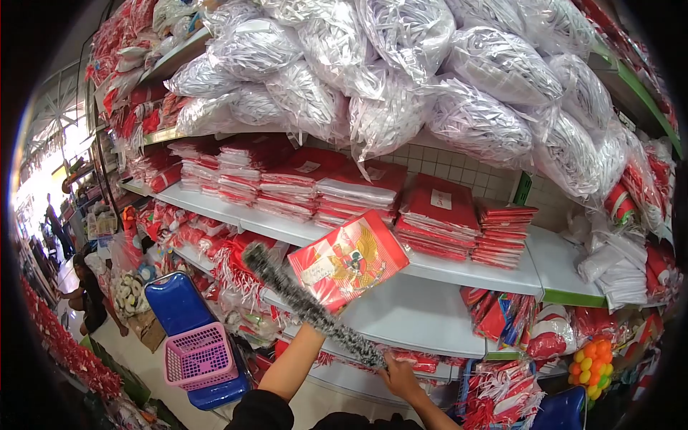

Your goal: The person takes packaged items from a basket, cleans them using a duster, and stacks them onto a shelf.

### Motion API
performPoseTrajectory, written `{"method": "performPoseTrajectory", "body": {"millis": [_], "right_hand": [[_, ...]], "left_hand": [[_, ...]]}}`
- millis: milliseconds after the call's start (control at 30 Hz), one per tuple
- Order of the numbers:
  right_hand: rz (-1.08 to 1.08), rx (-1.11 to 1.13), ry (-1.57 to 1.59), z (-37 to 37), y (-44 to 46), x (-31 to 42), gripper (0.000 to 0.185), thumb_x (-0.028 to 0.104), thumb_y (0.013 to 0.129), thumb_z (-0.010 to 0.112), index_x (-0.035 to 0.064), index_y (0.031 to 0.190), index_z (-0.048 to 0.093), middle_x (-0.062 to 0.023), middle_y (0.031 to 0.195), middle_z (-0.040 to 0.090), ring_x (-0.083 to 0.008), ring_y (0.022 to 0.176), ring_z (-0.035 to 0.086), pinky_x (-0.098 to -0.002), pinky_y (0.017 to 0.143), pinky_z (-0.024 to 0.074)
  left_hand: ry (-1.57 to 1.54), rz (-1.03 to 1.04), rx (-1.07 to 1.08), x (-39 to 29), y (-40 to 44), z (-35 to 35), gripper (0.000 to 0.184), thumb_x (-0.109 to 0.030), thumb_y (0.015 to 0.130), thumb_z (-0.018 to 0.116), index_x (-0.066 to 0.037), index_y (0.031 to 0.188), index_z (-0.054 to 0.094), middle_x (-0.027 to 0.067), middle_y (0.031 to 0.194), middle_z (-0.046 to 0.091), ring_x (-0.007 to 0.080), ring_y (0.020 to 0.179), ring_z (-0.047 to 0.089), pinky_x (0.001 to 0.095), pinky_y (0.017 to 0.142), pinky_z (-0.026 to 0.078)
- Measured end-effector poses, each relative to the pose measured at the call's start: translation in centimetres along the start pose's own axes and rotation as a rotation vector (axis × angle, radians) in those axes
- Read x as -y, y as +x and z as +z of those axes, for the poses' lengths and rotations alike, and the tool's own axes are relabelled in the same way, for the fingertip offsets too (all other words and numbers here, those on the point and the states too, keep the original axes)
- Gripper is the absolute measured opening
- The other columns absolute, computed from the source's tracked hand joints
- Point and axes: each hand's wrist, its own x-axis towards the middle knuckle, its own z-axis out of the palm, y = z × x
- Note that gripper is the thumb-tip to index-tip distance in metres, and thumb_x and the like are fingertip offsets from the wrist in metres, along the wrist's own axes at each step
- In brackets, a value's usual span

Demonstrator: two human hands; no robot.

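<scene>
My right hand is closed round the lower end of a fuzzy grey duster, which slants up to the left across my left forearm. My left hand is hidden behind the duster and a flat red-and-white packet with a golden eagle emblem and a white label. The packet is tilted in front of the shelf edge, just above my left wrist. Behind it, stacks of red packets lie on the grey shelf.
Clear bags of white strips bulge over the upper shelf. A pink basket rests on a blue chair at the lower left. Orange and yellow balloons are at the right. A person is low down at the far left.
</scene>
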Motion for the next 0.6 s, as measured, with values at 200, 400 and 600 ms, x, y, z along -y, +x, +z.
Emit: {"method": "performPoseTrajectory", "body": {"millis": [200, 400, 600], "right_hand": [[0.473, -0.144, 0.413, 1.0, 0.1, -0.8, 0.031, 0.023, 0.089, 0.053, -0.0048, 0.101, 0.050, -0.0224, 0.061, 0.053, -0.0369, 0.054, 0.053, -0.0410, 0.052, 0.0401], [0.048, -0.051, 0.002, 0.0, -1.0, 1.0, 0.025, 0.022, 0.091, 0.050, -0.0027, 0.087, 0.050, -0.0181, 0.057, 0.051, -0.0341, 0.049, 0.047, -0.0409, 0.050, 0.0390], [0.383, -0.266, 0.227, -0.3, -0.7, -1.0, 0.024, 0.020, 0.090, 0.052, -0.0037, 0.093, 0.052, -0.0194, 0.063, 0.056, -0.0359, 0.052, 0.053, -0.0434, 0.051, 0.0399]], "left_hand": [[0.195, 0.046, -0.075, 1.1, -0.5, 1.4, 0.055, -0.046, 0.093, 0.035, -0.009, 0.133, 0.037, 0.0142, 0.133, 0.044, 0.0329, 0.119, 0.047, 0.0528, 0.096, 0.041], [0.108, -0.005, -0.079, 1.3, -0.9, -0.2, 0.054, -0.046, 0.093, 0.035, -0.009, 0.133, 0.037, 0.0142, 0.133, 0.044, 0.0325, 0.120, 0.046, 0.0521, 0.096, 0.042], [0.001, -0.103, 0.037, 2.5, -0.8, -1.2, 0.054, -0.045, 0.093, 0.035, -0.009, 0.133, 0.037, 0.0142, 0.133, 0.044, 0.0320, 0.120, 0.045, 0.0512, 0.095, 0.042]]}}
